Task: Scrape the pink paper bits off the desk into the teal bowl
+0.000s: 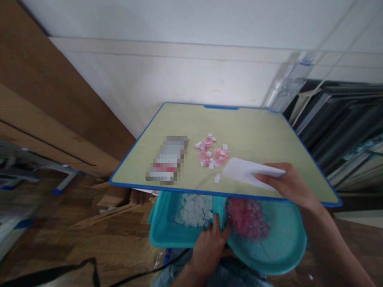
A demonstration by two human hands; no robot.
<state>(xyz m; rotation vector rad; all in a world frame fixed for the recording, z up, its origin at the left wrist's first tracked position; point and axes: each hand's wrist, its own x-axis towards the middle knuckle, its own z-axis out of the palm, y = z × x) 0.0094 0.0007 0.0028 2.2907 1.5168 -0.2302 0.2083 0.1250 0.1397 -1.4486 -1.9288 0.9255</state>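
Note:
My right hand (289,181) is closed on a white card (248,171), held low over the right front of the small table, thumb on its near side. Just left of the card lie several small pink pieces with white tags (211,153), and one loose white tag (218,178) nearer the edge. Below the tabletop, my left hand (209,243) grips where two trays meet. Its fingers point into the rectangular teal tray (167,241) of white tags (196,209). Its thumb lies beside the round teal tray (287,263), which holds pink pieces (247,219).
A pixelated phone-shaped object (168,159) lies on the left of the table (248,123). A clear plastic bottle-like container (289,93) stands at the back right corner. Dark flat panels (344,115) lean at right, and brown boards (74,111) stand at left. A black strap (134,276) crosses low.

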